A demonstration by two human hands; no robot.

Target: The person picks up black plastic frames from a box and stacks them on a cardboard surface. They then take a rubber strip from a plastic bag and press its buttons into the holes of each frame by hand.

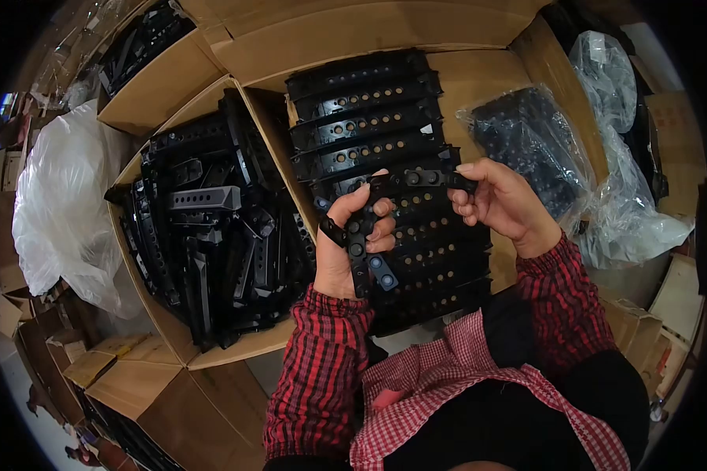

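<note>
A black strip with round button-like studs (420,179) is stretched between my two hands. My left hand (342,243) is closed around its left part, and more studded black pieces hang down through the fingers. One dark blue-grey end piece with two round studs (383,273) sticks out below that hand. With thumb and fingers pinched, my right hand (507,204) grips the strip's right end. Beneath both hands lies a column of long black plastic panels with rows of round holes (361,125), set side by side in a cardboard box (479,67).
To the left, another cardboard box (161,334) is heaped with loose black plastic parts (204,196). A clear bag of small black pieces (530,137) lies right of the panels. Crumpled clear plastic (636,228) hangs at the far right, and a white plastic bag (63,212) at the far left.
</note>
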